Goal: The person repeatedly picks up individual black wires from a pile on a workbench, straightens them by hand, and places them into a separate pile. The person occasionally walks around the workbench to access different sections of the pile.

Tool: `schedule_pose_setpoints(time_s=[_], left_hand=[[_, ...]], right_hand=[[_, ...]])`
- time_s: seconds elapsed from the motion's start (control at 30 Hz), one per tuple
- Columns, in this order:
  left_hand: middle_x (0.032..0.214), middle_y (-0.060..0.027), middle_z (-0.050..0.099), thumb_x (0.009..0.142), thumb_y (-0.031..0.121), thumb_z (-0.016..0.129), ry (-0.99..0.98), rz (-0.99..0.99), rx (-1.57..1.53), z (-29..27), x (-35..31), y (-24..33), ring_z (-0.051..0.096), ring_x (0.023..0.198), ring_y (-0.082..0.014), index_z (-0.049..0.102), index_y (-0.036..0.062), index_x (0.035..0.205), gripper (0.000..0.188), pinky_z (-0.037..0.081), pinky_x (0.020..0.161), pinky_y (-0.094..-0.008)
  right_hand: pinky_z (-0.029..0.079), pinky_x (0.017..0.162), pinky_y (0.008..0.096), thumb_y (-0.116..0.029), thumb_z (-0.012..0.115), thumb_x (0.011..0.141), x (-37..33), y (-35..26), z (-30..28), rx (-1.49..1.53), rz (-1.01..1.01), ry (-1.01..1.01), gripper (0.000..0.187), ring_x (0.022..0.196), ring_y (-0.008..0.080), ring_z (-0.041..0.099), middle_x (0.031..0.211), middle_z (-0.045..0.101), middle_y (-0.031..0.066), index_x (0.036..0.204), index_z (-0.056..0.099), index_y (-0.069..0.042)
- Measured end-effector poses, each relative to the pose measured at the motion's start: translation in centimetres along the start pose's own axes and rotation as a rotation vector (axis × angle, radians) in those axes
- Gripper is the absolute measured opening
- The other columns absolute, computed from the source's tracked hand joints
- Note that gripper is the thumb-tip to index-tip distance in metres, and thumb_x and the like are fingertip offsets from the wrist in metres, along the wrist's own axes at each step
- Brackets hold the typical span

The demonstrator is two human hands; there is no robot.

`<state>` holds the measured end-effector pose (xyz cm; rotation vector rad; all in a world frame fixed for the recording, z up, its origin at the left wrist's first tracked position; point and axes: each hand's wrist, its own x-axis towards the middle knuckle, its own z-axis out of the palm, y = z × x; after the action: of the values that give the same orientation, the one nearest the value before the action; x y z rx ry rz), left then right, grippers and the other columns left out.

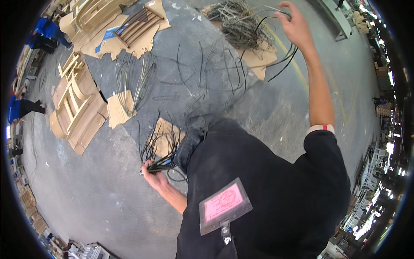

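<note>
My left hand [153, 178] is closed round a bundle of thin, dark, bendy wires [161, 164] low beside my shoe [189, 149]. The bundle fans out over a piece of cardboard [165, 137] on the floor. My right hand [296, 29] is raised at the upper right, its fingers pinched on a few long black wires [288, 60] that curve down from it. Several loose dark wires [201, 60] lie spread on the grey floor between my hands. Beyond them is a big tangled heap of wires [239, 23], resting partly on cardboard [262, 62].
A sheaf of paler wires [137, 84] lies on cardboard [120, 113]. Wooden chair frames [73, 97] rest on cardboard at the left, with more frames [97, 19] and brown slats [140, 26] farther off. People in blue [48, 28] are at the far left. A metal bench [334, 19] stands upper right.
</note>
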<state>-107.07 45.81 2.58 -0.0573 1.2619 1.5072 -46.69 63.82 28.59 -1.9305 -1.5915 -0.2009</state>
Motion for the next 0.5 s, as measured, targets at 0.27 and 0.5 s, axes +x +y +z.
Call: schedule_pose_setpoints(time_s=[0.27,0.5], left_hand=[[0.087,-0.0076,0.059,0.092,0.01,0.064,-0.028,0.018,-0.056,1.5,-0.5,0.1,0.058,0.092,-0.0217,0.055,0.0,0.1,0.016,0.047,0.089,-0.0343],[0.09,-0.0067,0.058,0.09,0.004,0.062,0.028,0.029,-0.103,1.3,-0.2,-0.3,0.058,0.088,-0.0204,0.056,-0.0004,0.101,0.013,0.049,0.091,-0.0348]], right_hand=[[0.055,0.053,0.0445,-0.006,0.057,0.09,-5.2,2.6,12.2,-0.295,-0.621,-0.284,0.026,0.063,0.0326,0.069,0.078,0.067,0.0129,0.116,0.058,-0.012],[0.058,0.054,0.0457,-0.007,0.058,0.088,-3.3,5.8,20.4,-0.578,-0.378,-0.178,0.023,0.069,0.0355,0.073,0.075,0.067,0.0152,0.111,0.053,-0.008]])
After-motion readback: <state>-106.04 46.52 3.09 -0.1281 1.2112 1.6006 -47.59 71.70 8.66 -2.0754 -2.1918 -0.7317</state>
